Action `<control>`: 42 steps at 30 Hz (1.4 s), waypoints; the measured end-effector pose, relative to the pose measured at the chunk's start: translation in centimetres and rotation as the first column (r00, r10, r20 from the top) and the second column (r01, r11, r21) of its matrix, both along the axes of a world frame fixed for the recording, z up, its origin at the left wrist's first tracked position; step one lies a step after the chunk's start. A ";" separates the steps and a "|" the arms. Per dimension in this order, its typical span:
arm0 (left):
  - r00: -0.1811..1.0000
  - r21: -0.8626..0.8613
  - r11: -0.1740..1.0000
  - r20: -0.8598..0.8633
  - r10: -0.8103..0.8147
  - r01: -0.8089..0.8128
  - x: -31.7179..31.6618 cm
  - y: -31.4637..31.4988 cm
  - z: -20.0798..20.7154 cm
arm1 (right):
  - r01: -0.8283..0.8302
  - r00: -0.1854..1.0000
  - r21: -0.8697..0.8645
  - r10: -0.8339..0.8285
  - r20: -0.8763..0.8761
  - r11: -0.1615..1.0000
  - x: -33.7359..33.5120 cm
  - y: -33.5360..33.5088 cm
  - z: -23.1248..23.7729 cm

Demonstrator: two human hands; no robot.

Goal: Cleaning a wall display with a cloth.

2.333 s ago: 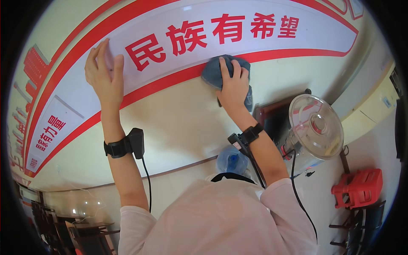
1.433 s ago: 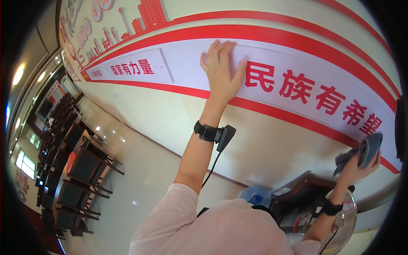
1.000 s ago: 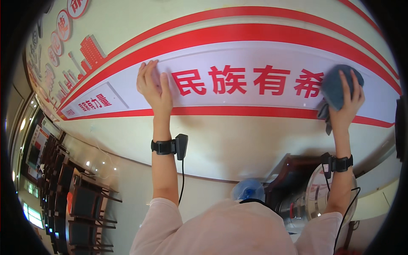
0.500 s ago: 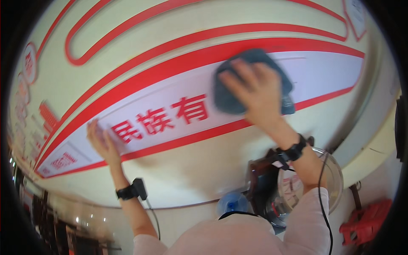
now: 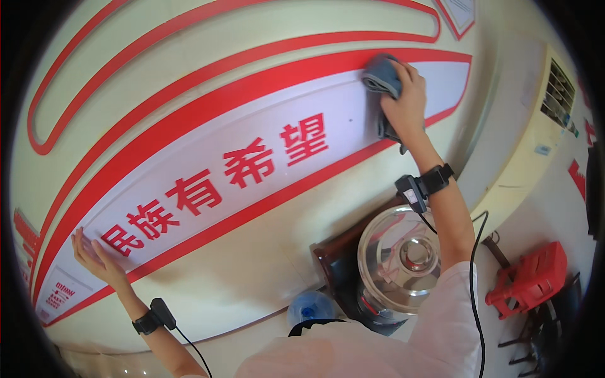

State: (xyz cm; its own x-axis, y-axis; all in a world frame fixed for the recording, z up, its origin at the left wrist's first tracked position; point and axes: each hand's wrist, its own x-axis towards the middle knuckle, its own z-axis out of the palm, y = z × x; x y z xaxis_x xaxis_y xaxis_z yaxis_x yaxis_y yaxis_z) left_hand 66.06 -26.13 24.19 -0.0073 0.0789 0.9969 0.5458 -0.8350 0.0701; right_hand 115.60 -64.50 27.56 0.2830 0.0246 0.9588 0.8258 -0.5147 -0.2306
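A blue-grey cloth [image 5: 382,77] is bunched in my right hand [image 5: 406,104], which presses it on the right part of a long white wall panel [image 5: 353,120]. Part of the cloth hangs below my palm, toward the panel's lower red border. My left hand [image 5: 101,259] lies with fingers stretched out against the panel's left part, beside the first of its large red characters [image 5: 189,192]. It holds nothing. Each wrist wears a black strap with a small box and a cable.
Below the panel stand a dark wooden stand [image 5: 334,261], a shiny round metal lid [image 5: 384,246] and a blue water bottle [image 5: 312,309]. To the right are a cream upright appliance with a vent [image 5: 535,126], a red plastic stool [image 5: 532,277] and dark chair legs.
My right hand has moved the cloth rightward along the panel, uncovering more red characters. The cloth is now more bunched. My left hand stays on the panel as the view has shifted right.
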 end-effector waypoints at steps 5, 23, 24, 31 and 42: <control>1.000 0.024 1.000 -0.029 0.009 -0.009 -2.3 1.1 -0.3 | -0.245 0.931 -0.264 0.302 0.207 0.933 -6.8 3.9 2.7; 0.991 0.013 0.997 -0.104 0.080 -0.079 -2.4 0.3 0.1 | -0.190 0.967 0.337 0.117 0.226 0.922 -6.1 4.3 0.6; 0.989 0.025 0.997 -0.120 0.082 -0.079 -2.2 0.3 0.0 | -0.212 0.947 0.210 0.147 0.285 0.955 -8.4 4.7 0.4; 0.988 0.012 0.998 -0.139 0.063 -0.062 -2.6 -0.2 0.1 | -0.231 0.905 -0.123 0.260 0.338 0.965 -10.6 8.8 -5.3; 0.982 -0.001 0.999 -0.180 0.050 -0.051 -2.5 -1.0 0.5 | -0.012 0.987 0.251 -0.029 0.160 0.968 -13.9 9.4 -8.0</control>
